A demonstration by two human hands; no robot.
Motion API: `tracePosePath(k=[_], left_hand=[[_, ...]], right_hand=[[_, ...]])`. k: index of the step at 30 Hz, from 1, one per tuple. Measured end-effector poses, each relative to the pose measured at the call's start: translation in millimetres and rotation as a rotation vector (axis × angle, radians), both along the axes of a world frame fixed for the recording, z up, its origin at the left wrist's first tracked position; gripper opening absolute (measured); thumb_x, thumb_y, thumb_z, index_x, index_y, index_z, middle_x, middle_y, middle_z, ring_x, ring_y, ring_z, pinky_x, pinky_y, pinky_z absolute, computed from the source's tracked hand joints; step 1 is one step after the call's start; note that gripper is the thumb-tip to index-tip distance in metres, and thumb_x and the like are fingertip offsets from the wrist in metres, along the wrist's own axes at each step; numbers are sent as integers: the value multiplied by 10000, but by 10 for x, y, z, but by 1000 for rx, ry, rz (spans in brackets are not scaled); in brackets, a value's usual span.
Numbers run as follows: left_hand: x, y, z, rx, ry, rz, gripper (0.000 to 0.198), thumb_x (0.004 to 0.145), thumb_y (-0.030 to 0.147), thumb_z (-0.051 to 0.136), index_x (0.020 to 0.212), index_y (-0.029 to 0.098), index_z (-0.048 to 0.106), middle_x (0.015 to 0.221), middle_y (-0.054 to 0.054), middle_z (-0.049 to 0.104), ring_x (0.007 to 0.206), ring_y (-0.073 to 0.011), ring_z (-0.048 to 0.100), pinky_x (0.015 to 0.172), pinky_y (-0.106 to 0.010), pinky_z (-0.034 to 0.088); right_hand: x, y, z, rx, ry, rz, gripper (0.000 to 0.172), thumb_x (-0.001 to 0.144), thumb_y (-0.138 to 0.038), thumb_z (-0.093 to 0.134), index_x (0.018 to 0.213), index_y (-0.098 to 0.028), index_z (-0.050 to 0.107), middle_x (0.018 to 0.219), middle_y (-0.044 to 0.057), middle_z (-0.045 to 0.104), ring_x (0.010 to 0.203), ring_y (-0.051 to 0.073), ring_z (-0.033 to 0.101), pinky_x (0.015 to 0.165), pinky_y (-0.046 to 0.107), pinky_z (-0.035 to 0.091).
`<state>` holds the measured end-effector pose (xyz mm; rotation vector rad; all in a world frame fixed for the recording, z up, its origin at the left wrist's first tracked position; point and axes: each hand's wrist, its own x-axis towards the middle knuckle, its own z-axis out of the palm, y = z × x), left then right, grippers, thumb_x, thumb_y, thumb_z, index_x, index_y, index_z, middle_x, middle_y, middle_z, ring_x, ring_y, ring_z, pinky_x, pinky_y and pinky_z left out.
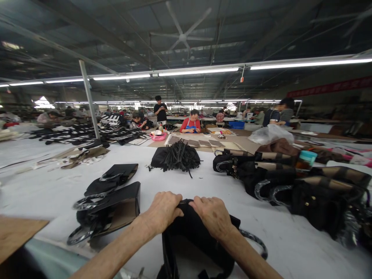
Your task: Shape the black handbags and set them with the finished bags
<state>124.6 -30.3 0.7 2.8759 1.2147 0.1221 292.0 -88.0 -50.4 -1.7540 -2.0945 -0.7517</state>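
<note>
Head view: Lower centre of the frame, one black bag (193,228) is being worked on the white table (209,182). The left hand (165,211) is closed, thumb and fingers pinching the bag's upper edge. The right hand (213,217) is closed on the same edge just beside it, fingers curled over; its thumb is not clearly visible.

Work status, judged from the layout: handling of this bag is under way and not complete. A handle (257,242) is present, extending to the right of the bag. Whether the edge is finished cannot be told.

Other units: two open bags (116,201) lie at centre left; a group of bags (314,205) stands at the right. Which group is finished and which is pending cannot be determined. A bundle of black strips (181,155) lies at mid-frame, apart from both hands
</note>
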Motion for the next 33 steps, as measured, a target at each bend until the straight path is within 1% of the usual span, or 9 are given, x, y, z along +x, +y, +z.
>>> tracePosePath(k=[5, 9, 13, 16, 18, 23, 27, 30, 33], left_hand=[[6, 47, -16, -18, -61, 8, 196, 747, 306, 465, 646, 201, 596, 623, -39, 612, 645, -187, 567, 533, -251, 312], [-39, 77, -62, -88, -166, -6, 198, 727, 296, 478, 587, 193, 572, 536, 9, 544, 560, -125, 484, 489, -231, 243], [-46, 87, -105, -115, -214, -39, 204, 724, 287, 472, 565, 182, 545, 506, 28, 478, 521, -105, 414, 482, -225, 222], [-33, 75, -113, -118, -203, -60, 207, 734, 264, 453, 560, 186, 536, 501, 25, 469, 518, -110, 420, 483, -226, 227], [-19, 62, -105, -102, -186, -66, 209, 751, 267, 436, 590, 195, 548, 525, 15, 503, 538, -124, 456, 492, -230, 245], [65, 50, -43, -6, -80, -64, 217, 794, 326, 413, 763, 215, 597, 653, -37, 616, 634, -193, 560, 533, -253, 297], [99, 89, -31, 14, -22, -145, 248, 817, 295, 386, 727, 217, 604, 661, -48, 637, 658, -200, 581, 563, -257, 322], [55, 138, -69, 42, -32, -170, 259, 824, 288, 379, 702, 218, 596, 629, -42, 628, 633, -195, 576, 549, -254, 312], [2, 178, -101, 51, -59, -166, 266, 828, 299, 380, 680, 216, 585, 595, -31, 608, 598, -183, 565, 530, -248, 290]], right_hand=[[-2, -5, -9, -13, 9, 8, 298, 904, -322, 312, 718, -211, 517, 594, -2, 606, 529, 144, 519, 519, 291, 167], [10, -4, -35, -24, 7, 36, 313, 905, -325, 300, 708, -213, 516, 590, -6, 602, 519, 145, 515, 518, 281, 179], [-8, -2, 10, -55, 29, 40, 325, 906, -319, 292, 696, -214, 519, 600, -7, 607, 528, 136, 521, 520, 261, 207], [-41, 4, 73, -101, 68, 0, 288, 898, -315, 315, 723, -219, 522, 622, -7, 611, 534, 127, 532, 502, 258, 205], [-59, 10, 99, -134, 78, -1, 259, 894, -306, 327, 738, -220, 516, 633, -15, 614, 520, 120, 535, 484, 264, 193], [-86, 27, 85, -147, 43, 19, 218, 882, -273, 349, 741, -212, 503, 635, -14, 618, 509, 127, 540, 469, 271, 175], [-86, 15, 80, -160, 36, 45, 173, 856, -286, 399, 728, -218, 494, 631, -21, 611, 508, 133, 542, 465, 266, 177], [40, -44, 75, -178, 55, 11, 196, 873, -301, 371, 740, -219, 490, 625, -27, 626, 506, 133, 560, 458, 260, 173], [291, -175, 41, -176, 42, -84, 218, 883, -294, 357, 731, -213, 491, 579, -17, 630, 495, 138, 568, 454, 257, 160]])
